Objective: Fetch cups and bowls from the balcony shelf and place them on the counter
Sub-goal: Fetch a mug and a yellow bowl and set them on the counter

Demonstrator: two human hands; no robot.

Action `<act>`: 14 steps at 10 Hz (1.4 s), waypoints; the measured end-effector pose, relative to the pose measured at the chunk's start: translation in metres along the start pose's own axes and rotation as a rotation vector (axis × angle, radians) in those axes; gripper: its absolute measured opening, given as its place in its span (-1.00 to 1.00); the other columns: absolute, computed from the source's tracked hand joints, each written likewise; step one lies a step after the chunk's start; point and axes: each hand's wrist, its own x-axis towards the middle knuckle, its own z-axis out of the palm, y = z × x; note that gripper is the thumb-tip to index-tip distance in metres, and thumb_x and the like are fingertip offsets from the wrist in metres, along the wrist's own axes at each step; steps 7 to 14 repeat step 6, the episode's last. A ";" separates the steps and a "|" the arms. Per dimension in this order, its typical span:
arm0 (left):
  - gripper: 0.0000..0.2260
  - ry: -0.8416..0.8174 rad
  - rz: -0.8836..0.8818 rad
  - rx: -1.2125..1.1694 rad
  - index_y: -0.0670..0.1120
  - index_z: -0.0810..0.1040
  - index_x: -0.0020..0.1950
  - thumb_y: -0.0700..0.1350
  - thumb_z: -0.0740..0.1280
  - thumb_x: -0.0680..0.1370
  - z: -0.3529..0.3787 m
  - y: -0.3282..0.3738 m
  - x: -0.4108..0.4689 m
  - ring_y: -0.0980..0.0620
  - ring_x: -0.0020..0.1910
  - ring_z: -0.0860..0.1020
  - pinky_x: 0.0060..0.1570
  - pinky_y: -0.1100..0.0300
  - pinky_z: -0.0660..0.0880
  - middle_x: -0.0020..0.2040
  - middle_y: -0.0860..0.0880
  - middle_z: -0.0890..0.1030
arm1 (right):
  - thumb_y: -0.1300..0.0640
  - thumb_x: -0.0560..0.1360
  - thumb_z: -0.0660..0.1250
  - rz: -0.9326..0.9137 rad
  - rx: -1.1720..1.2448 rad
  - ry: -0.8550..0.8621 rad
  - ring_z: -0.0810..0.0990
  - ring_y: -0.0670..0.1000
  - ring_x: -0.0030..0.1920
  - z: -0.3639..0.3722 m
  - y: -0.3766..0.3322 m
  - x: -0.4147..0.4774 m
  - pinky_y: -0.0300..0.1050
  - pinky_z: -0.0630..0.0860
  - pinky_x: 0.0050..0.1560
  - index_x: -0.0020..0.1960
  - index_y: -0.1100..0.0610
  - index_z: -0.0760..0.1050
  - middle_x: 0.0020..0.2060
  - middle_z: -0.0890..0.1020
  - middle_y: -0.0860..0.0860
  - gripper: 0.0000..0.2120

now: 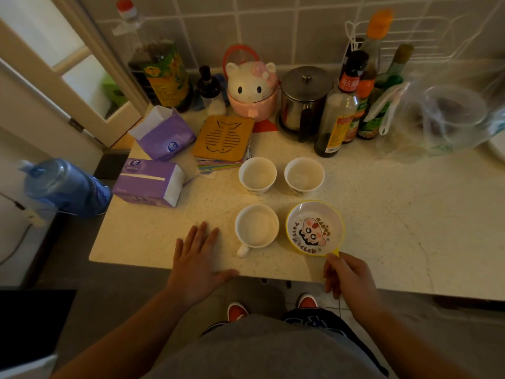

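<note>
The yellow-rimmed cartoon bowl (314, 228) sits on the counter (382, 214) close to its front edge, just beside a white mug (257, 225) on its left. Two handleless cups (257, 175) (304, 175) stand side by side behind them, toward the middle of the counter. The right hand (347, 277) pinches the bowl's small yellow handle (334, 253) with curled fingers, right at the front edge. The left hand (195, 265) lies flat and open on the counter near that same edge, holding nothing, just left of the mug.

The main risk is the bowl's closeness to the front edge. If the right hand lets go with a backward tug, or catches the handle as it withdraws, the light bowl could slide off and drop to the floor. The mug's handle (242, 251) points toward the front edge too — a careless sweep of the left hand could clip it and knock the mug into the bowl. Nudging the bowl sideways could also clink it against the mug.
</note>
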 end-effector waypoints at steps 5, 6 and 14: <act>-0.03 0.003 -0.009 -0.031 0.06 -0.02 0.59 0.58 0.05 0.32 -0.003 0.005 -0.005 -0.10 0.58 -0.13 0.51 -0.19 -0.07 0.62 -0.08 -0.07 | 0.02 0.56 0.23 -0.037 -0.130 -0.020 0.52 -0.06 -0.56 -0.001 -0.007 0.001 -0.29 0.39 -0.54 -0.30 0.02 0.58 -0.47 0.62 -0.09 -0.71; -0.19 0.050 -0.042 -0.061 0.03 0.19 0.53 0.46 0.17 0.41 -0.004 0.008 -0.017 -0.11 0.55 0.10 0.48 -0.15 0.13 0.58 -0.09 0.15 | -0.12 0.50 0.30 -0.098 -0.258 0.068 0.62 -0.08 -0.48 -0.007 -0.013 -0.008 -0.31 0.47 -0.46 -0.09 -0.09 0.55 -0.21 0.65 -0.17 -0.87; -0.19 0.050 -0.042 -0.061 0.03 0.19 0.53 0.46 0.17 0.41 -0.004 0.008 -0.017 -0.11 0.55 0.10 0.48 -0.15 0.13 0.58 -0.09 0.15 | -0.12 0.50 0.30 -0.098 -0.258 0.068 0.62 -0.08 -0.48 -0.007 -0.013 -0.008 -0.31 0.47 -0.46 -0.09 -0.09 0.55 -0.21 0.65 -0.17 -0.87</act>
